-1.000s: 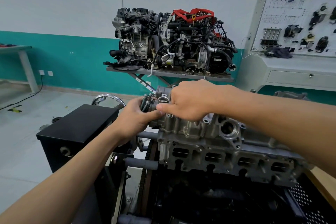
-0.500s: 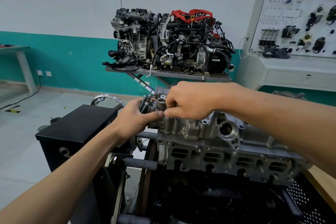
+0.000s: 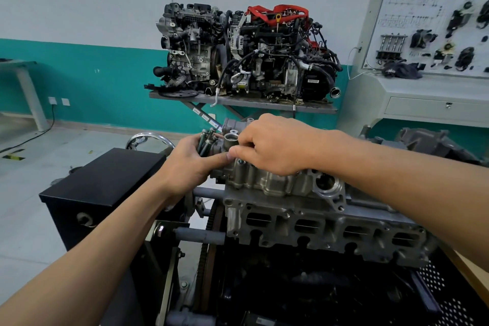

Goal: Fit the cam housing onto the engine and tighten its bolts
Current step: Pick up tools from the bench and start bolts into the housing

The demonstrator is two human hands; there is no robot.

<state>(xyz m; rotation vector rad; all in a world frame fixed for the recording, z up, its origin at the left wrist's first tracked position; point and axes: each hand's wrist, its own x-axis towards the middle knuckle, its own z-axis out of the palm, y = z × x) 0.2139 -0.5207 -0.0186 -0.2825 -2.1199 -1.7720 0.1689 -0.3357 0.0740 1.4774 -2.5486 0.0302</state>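
Note:
The grey cast cam housing [image 3: 270, 180] sits on top of the engine's cylinder head [image 3: 312, 227], which is mounted on a black stand. My left hand [image 3: 188, 161] grips a bundle of dark bolts [image 3: 206, 140] at the housing's left end, its thumb stretched toward the housing. My right hand [image 3: 275, 145] lies over the housing top with fingers curled down at a bolt hole near the left end; what the fingertips pinch is hidden.
A black box [image 3: 105, 182] of the stand is at the left, with a chrome handwheel [image 3: 148, 139] behind it. Two assembled engines [image 3: 243, 53] rest on a grey lift table behind. A white training panel [image 3: 434, 16] with parts stands at the right.
My right hand has shifted slightly left and up along the housing top. My left hand keeps hold of the bolts in the same place.

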